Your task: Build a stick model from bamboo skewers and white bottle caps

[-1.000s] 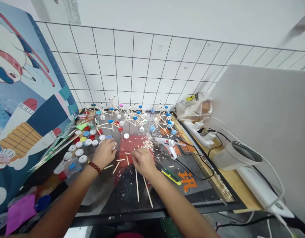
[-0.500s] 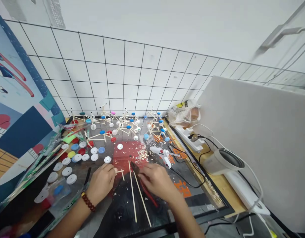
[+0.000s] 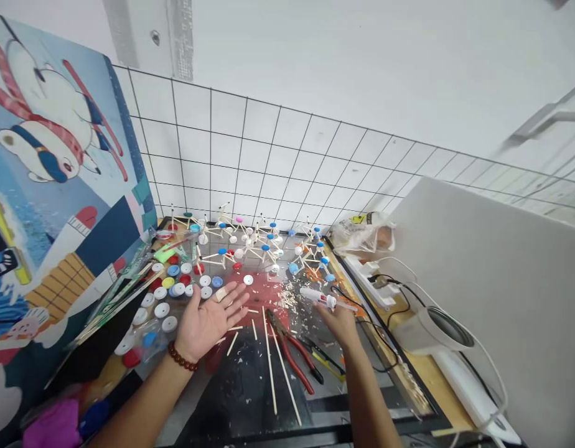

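- Bottle caps (image 3: pixel 168 292) in white, blue, red and yellow are being seen scattered just beyond and to the left of the left hand (image 3: pixel 208 320); stick-and-cap models (image 3: pixel 250 239) are standing further off, against the tiled wall.
- Red-handled pliers (image 3: pixel 292 348) and two long wooden sticks (image 3: pixel 269 358) are lying between the two hands, with short cut pieces nearer the left one.
- A clear plastic bag (image 3: pixel 364 230) is lying beyond the right hand (image 3: pixel 338 320), its contents too blurred to name; a grey cup-shaped vessel (image 3: pixel 437 330) is lying tipped on its side to the right.
- The glue gun (image 3: pixel 318 297) is being touched at the right hand's fingertips, its long axis running left to right across the mat.
- The left hand is being held fully open, palm up, gripping nothing; whether the right hand is gripping the gun cannot be told.
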Motion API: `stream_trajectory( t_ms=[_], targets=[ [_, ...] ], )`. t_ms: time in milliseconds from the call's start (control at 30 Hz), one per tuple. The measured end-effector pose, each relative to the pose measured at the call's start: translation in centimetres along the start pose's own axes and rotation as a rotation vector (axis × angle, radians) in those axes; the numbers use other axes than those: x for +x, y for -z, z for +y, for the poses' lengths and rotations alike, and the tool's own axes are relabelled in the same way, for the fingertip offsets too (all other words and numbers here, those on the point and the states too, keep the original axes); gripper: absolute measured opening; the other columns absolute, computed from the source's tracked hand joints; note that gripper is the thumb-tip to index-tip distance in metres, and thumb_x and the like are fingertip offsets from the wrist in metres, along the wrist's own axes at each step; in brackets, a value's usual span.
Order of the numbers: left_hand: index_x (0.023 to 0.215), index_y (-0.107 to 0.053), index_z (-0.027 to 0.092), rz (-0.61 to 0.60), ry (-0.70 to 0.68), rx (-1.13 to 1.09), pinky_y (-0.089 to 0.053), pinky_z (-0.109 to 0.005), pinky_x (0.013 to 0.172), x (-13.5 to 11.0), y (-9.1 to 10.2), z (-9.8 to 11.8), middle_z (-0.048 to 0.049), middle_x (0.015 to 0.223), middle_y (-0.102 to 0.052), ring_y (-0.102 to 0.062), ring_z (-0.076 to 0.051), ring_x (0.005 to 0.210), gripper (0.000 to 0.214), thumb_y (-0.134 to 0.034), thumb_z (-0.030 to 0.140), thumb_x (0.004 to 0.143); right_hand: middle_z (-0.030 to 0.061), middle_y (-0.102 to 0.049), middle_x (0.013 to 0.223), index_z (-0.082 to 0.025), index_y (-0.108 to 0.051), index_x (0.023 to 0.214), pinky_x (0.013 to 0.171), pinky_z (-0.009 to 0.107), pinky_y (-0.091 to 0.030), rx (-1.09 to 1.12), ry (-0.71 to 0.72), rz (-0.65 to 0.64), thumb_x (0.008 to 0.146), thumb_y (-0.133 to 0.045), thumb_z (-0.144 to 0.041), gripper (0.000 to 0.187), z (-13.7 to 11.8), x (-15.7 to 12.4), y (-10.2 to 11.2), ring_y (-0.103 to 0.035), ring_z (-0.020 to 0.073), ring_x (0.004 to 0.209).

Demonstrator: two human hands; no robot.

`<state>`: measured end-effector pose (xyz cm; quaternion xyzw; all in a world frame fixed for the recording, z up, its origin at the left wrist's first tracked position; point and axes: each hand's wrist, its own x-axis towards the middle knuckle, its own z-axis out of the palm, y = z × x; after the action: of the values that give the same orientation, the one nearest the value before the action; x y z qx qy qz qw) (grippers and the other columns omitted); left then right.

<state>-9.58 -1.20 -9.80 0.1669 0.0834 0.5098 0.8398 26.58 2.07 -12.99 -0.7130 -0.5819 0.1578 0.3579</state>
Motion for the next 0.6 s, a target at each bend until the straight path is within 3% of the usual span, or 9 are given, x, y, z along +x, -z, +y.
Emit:
stream_trajectory(
  t_ms=[67,133,233,300,367,433,600],
  targets=[
    [0.127,-0.06,0.014,0.047,-0.03,0.045,-0.024,-0.056,0.116,0.0,0.1,0.4,-0.0168,0.147,-0.047,-0.036,-0.035,0.14,0.073,-0.039,0.07,0.086,0.011,-0.072,0.069,-0.013,-0.072,0.079,0.069,0.039,-0.049,0.037,-0.031,0.007,0.065,-0.066,-0.057,0.047,-0.8,0.2,-0.6,-0.067,0.0323,0.074],
    [0.122,-0.062,0.016,0.171,-0.11,0.216,-0.033,-0.054,0.111,0.1,0.2,1.0,-0.0159,0.14,-0.055,-0.047,-0.034,0.133,0.062,-0.05,0.064,0.085,0.0103,-0.071,0.066,-0.013,-0.072,0.077,0.066,0.038,-0.049,0.06,-0.023,0.022,0.064,-0.065,-0.057,0.047,-1.5,0.1,-0.8,-0.066,0.0309,0.071],
    [0.115,-0.065,0.019,0.411,-0.346,0.78,-0.041,-0.051,0.104,0.2,1.1,1.7,-0.0126,0.121,-0.067,-0.06,-0.03,0.116,0.043,-0.067,0.042,0.079,0.0112,-0.074,0.081,-0.011,-0.071,0.092,0.071,0.038,-0.05,0.131,0.029,0.062,0.071,-0.061,-0.057,0.052,-2.7,-0.4,-1.1,-0.066,0.0283,0.078],
    [0.111,-0.067,0.02,0.494,-0.498,1.258,-0.042,-0.049,0.103,0.3,2.0,1.9,-0.0107,0.114,-0.069,-0.061,-0.03,0.112,0.036,-0.068,0.03,0.076,0.011,-0.073,0.088,-0.011,-0.068,0.099,0.075,0.037,-0.05,0.179,0.079,0.074,0.077,-0.059,-0.057,0.052,-3.8,-0.8,-1.4,-0.065,0.0261,0.081],
    [0.111,-0.068,0.021,0.489,-0.591,1.652,-0.042,-0.048,0.103,0.4,2.8,1.8,-0.0102,0.114,-0.069,-0.059,-0.03,0.113,0.035,-0.063,0.024,0.077,0.0087,-0.071,0.086,-0.012,-0.066,0.098,0.076,0.036,-0.049,0.218,0.127,0.055,0.079,-0.059,-0.056,0.048,-4.9,-1.3,-1.8,-0.063,0.0234,0.08],
    [0.118,-0.065,0.021,0.438,-0.619,1.901,-0.043,-0.048,0.102,0.6,3.3,1.4,-0.0112,0.116,-0.068,-0.058,-0.031,0.114,0.04,-0.06,0.02,0.079,0.0056,-0.068,0.082,-0.014,-0.065,0.096,0.074,0.033,-0.049,0.25,0.179,0.005,0.081,-0.06,-0.054,0.043,-5.9,-1.7,-2.2,-0.061,0.0206,0.075],
    [0.126,-0.059,0.016,0.384,-0.48,2.182,-0.046,-0.049,0.093,1.9,3.7,0.4,-0.016,0.109,-0.068,-0.06,-0.034,0.107,0.05,-0.062,0.017,0.076,0.0035,-0.065,0.08,-0.016,-0.061,0.091,0.069,0.03,-0.047,0.276,0.306,-0.178,0.088,-0.058,-0.046,0.031,-7.4,-2.2,-2.7,-0.058,0.0181,0.071]
  ],
)
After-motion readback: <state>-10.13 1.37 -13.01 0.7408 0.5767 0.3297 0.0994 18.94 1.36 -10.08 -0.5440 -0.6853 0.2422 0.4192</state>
